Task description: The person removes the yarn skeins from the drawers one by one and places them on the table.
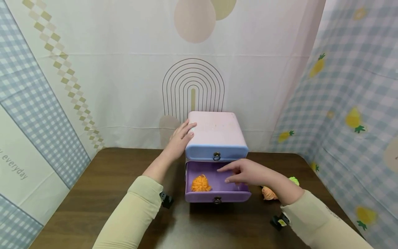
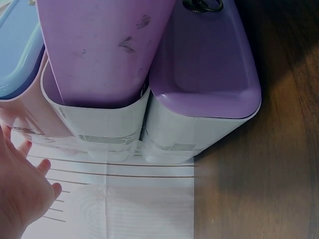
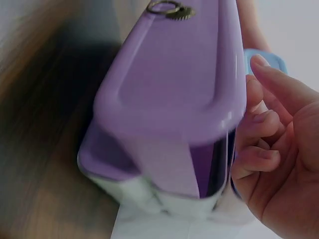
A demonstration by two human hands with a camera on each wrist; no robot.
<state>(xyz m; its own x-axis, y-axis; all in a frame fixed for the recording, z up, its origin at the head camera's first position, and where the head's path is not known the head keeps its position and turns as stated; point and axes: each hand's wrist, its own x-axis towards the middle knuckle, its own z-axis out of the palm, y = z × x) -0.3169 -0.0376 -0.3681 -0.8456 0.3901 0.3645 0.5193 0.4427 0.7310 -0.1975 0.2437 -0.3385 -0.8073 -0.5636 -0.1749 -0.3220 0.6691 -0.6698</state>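
Centrally, an extended purple drawer [image 1: 202, 197] contains orange yarn [image 1: 201, 184] at its left.
Right hand [image 1: 247, 172], empty and loosely curled, hovers above the drawer; left hand [image 1: 180, 140], fingers extended, rests against the pink cabinet [image 1: 214, 128].

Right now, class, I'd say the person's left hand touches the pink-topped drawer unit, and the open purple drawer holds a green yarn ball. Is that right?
Not quite: the yarn ball in the open purple drawer is orange, not green, as the head view shows. The rest stands: the left hand touches the pink-topped drawer unit.
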